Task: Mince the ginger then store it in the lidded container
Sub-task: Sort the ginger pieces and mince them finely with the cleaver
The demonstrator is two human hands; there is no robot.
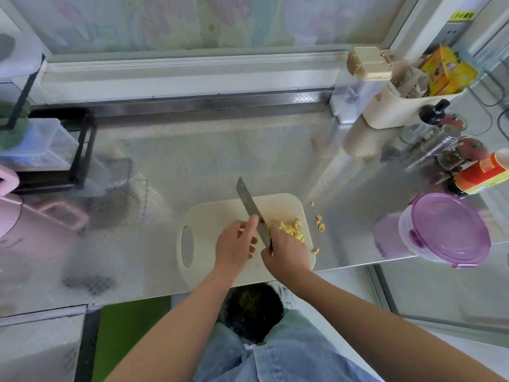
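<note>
A cream cutting board (214,216) lies at the steel counter's front edge. Chopped yellow ginger (289,228) is piled on its right part, and a few bits (319,223) lie scattered on the counter beside it. My right hand (286,252) grips the handle of a knife (249,201), whose blade slants up and to the left just left of the pile. My left hand (237,244) is beside the blade, an extended finger touching its left side and the other fingers loosely curled. The clear container with its purple lid (446,230) stands shut at the right.
Sauce bottles and jars (479,175) crowd the back right, behind the container, with a cream caddy (399,106) of packets. A black rack (80,150) with plastic boxes and a pink item (41,216) stand at the left. A bin (253,310) sits below the counter edge.
</note>
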